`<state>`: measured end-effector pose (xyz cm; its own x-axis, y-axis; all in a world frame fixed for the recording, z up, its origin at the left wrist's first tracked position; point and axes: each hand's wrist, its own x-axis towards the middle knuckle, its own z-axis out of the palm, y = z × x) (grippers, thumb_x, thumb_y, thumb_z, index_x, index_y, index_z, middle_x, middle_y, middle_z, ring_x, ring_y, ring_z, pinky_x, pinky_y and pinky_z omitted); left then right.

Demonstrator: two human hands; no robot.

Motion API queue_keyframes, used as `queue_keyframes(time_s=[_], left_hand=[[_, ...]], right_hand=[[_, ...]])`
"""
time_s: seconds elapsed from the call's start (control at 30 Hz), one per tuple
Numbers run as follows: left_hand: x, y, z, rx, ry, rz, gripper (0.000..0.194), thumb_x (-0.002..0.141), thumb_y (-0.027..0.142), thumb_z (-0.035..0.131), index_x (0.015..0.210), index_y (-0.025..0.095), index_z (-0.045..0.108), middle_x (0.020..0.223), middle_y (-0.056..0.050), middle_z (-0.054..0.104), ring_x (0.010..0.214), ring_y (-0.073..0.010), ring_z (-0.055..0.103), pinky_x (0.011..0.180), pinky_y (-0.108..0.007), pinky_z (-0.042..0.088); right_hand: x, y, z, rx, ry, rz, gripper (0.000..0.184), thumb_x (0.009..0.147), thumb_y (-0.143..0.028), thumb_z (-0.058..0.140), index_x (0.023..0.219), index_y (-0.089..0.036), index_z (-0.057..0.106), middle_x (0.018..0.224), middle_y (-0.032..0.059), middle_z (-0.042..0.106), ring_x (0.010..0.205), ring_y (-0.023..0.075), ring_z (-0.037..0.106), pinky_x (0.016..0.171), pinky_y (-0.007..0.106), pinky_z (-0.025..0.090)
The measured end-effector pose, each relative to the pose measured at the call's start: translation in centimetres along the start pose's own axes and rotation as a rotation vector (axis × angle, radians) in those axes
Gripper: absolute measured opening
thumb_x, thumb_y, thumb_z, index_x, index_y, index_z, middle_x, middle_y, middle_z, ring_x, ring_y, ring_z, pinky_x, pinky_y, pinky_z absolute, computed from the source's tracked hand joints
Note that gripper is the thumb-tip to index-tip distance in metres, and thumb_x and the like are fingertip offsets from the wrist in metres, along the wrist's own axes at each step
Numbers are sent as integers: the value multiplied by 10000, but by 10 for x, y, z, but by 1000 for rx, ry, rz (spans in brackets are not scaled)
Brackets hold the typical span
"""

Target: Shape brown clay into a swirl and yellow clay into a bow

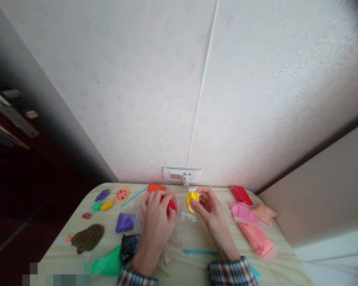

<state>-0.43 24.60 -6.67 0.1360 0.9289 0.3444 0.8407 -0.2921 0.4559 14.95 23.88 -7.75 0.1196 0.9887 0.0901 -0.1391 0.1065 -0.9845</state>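
My right hand point(210, 204) pinches a smooth, creased yellow lump point(192, 201), clear plastic point(188, 216) showing beneath it. Just beside it, my left hand point(158, 216) curls over a rough red lump point(172, 204); through this distant camera I can't tell whether it grips. Farther left, a ropy brown coil point(89, 237) lies on the wood-grained tabletop point(201, 238).

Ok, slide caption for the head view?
Left hand around red clay, right hand pinching yellow clay, above a wood-grain table.

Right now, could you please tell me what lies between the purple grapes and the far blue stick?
In the head view, a round, yellow-rimmed slice lies between the purple grapes and the far blue stick.
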Motion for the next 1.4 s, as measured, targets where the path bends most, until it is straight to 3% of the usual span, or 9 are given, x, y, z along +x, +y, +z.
queue_keyframes(time_s=[0.13,0.23,0.33,0.47,0.8,1.0,1.13,1.27,1.4], left_hand=[[1,2,-8,-177,66,74,384,753,83,486,1084,204,637,1071,-87,625,1049,-272,532,949,-499,377],[0,6,-14,-440,-17,124,357,793,111,481,1108,207,621,1081,-75,635,1039,-228,563,927,-406,444],[-1,12,-14,-727,-131,48,344,819,187,536,1159,207,587,1125,-72,641,1026,-197,603,881,-327,501],[0,16,-8,-971,-138,-112,316,798,215,591,1112,191,611,1047,-61,676,946,-173,645,829,-280,535],[3,12,-3,-1034,-60,-232,231,770,173,577,984,157,662,1029,-78,705,928,-177,669,817,-273,545],[4,15,-5,-1143,-49,-310,195,753,215,609,921,144,676,968,-88,722,865,-183,683,776,-282,559],[3,15,-2,-1111,31,-380,213,748,213,606,940,149,672,1013,-93,711,922,-199,675,783,-293,559],[1,13,1,-1026,123,-417,232,760,190,587,977,153,659,1052,-92,692,962,-198,660,812,-305,551],[1,11,0,-1007,165,-435,254,759,151,576,1005,153,640,1075,-90,678,986,-192,648,867,-322,531]], right_hand=[[2,-1,5,126,40,8,302,723,-371,720,875,-231,500,765,-42,594,696,112,559,619,213,437],[3,-1,7,198,77,16,326,708,-364,735,870,-237,482,760,-53,607,663,102,565,594,203,439],[3,-1,6,219,98,31,329,708,-368,735,869,-235,481,753,-53,617,659,108,583,597,213,454],[4,-1,7,226,75,35,317,706,-367,737,853,-227,494,767,-44,636,650,106,588,606,221,469],[4,5,13,77,98,-44,274,733,-378,716,810,-222,503,735,-31,637,676,134,617,599,241,478],[1,6,15,-169,129,-119,191,844,-366,584,956,-218,538,816,12,642,710,149,601,639,283,490],[0,5,18,-377,193,-255,263,865,-304,549,1110,-225,492,983,51,597,768,153,575,678,310,486],[-3,1,21,-509,191,-431,113,878,-254,524,987,-225,517,1062,75,547,925,192,541,698,323,469],[-6,-3,22,-605,113,-512,53,884,-248,526,914,-232,567,1086,73,509,1022,213,506,819,372,455]])
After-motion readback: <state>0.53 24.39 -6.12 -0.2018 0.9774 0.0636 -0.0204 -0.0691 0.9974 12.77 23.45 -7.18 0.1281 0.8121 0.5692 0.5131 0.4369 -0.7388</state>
